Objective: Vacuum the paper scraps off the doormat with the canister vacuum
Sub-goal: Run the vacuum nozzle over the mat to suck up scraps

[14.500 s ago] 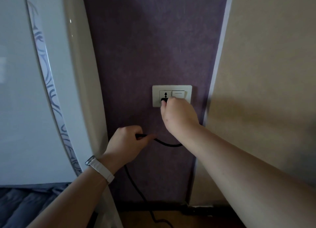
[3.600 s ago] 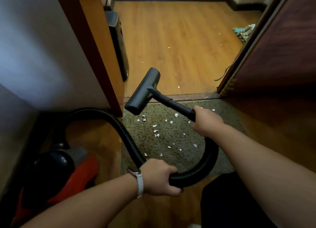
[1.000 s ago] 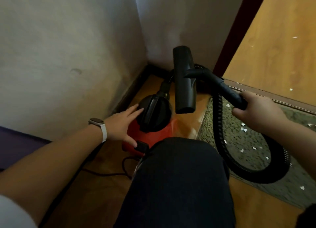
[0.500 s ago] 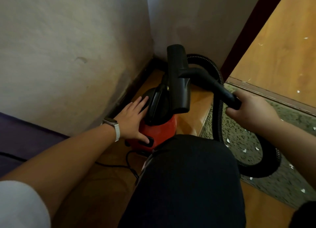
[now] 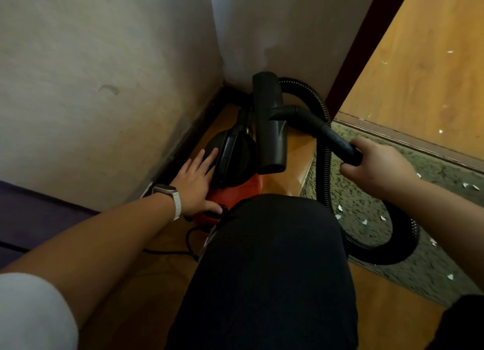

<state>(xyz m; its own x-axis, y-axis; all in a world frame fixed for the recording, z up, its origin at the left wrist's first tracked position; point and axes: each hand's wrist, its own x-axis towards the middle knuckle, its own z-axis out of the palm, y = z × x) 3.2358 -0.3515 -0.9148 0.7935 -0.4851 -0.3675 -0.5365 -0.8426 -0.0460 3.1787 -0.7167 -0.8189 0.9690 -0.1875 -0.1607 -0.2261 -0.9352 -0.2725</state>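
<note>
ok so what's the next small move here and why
Probably press down with the left hand: its thumb rests at a dark button on the red canister vacuum, likely the power switch. The right hand already grips the wand, the floor head hangs off the floor, and paper scraps lie on the doormat, so suction seems the missing step.

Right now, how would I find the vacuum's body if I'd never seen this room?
Look to the corner where the two pale walls meet. On the wooden floor there sits the canister vacuum, under the left hand. It's the only red thing, with a round black top, unlike the all-black hose and nozzle.
</note>
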